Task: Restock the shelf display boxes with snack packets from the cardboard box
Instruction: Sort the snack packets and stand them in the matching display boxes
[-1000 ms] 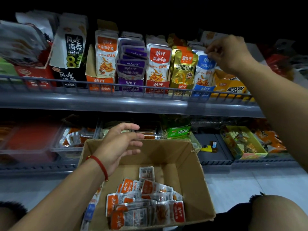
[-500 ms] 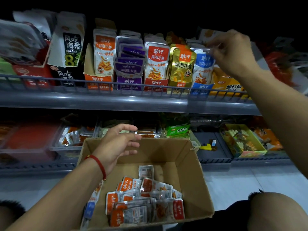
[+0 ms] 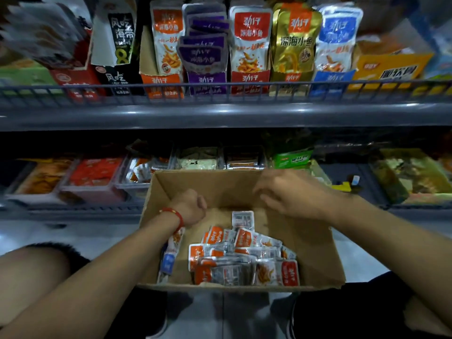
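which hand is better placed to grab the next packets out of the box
Probably the left hand: it is already low inside the cardboard box, just above the packet pile. The right hand hovers higher, near the box's far rim.

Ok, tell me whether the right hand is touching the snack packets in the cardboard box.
Apart. In the head view the right hand hovers blurred over the cardboard box, with bare box floor showing between it and the snack packets.

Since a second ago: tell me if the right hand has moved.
Yes. The right hand has dropped from the blue packets on the top shelf to above the cardboard box.
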`<action>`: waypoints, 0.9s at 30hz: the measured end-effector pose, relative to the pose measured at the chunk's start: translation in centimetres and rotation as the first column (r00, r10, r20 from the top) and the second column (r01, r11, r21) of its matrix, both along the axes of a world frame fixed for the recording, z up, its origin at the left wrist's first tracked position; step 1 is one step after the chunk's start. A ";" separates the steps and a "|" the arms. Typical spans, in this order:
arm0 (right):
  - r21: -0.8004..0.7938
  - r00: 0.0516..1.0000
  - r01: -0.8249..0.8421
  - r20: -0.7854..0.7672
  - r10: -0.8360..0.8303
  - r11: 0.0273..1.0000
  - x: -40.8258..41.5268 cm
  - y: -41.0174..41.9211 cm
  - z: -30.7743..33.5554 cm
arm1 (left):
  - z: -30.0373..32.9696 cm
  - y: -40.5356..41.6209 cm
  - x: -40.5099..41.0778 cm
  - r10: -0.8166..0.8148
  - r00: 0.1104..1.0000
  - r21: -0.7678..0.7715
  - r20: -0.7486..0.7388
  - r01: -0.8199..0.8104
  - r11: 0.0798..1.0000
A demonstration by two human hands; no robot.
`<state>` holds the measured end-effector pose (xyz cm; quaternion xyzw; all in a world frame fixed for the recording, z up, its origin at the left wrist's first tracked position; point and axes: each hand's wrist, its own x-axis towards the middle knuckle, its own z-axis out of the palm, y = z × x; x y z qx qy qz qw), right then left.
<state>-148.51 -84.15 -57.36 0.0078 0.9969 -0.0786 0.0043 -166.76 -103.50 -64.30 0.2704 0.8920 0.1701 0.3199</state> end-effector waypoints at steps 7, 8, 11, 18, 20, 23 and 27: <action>-0.084 0.982 -0.091 0.158 0.103 0.992 -0.7 -0.4 -1.5 | -6.5 -2.0 -0.1 -0.725 0.667 -0.757 -0.169 0.384 0.529; -0.099 0.982 -0.095 0.155 0.109 0.991 -0.7 -0.4 -1.6 | -6.6 -2.2 0.0 -0.742 0.649 -0.783 -0.169 0.369 0.501; -0.108 0.978 -0.095 0.174 0.113 0.990 -0.6 -0.4 -1.6 | -6.6 -2.1 -0.5 -0.742 0.646 -0.781 -0.178 0.366 0.506; -0.247 0.966 0.044 0.259 0.022 0.968 -0.4 0.3 -1.4 | 0.1 1.1 -0.9 -0.197 0.977 -0.116 -0.086 0.187 0.976; -0.257 0.957 0.125 0.288 -0.048 0.958 -0.5 0.7 -1.4 | 2.5 1.4 -0.4 0.070 0.984 0.187 0.162 -0.100 0.977; -0.325 0.928 0.314 0.302 -0.217 0.892 -0.1 1.4 -1.8 | 5.5 1.3 0.9 0.168 0.734 0.363 0.658 -0.505 0.783; -0.773 0.883 0.430 0.251 -0.397 0.466 0.2 1.3 -1.0 | 7.6 1.5 2.5 0.059 0.553 0.374 0.831 -0.635 0.676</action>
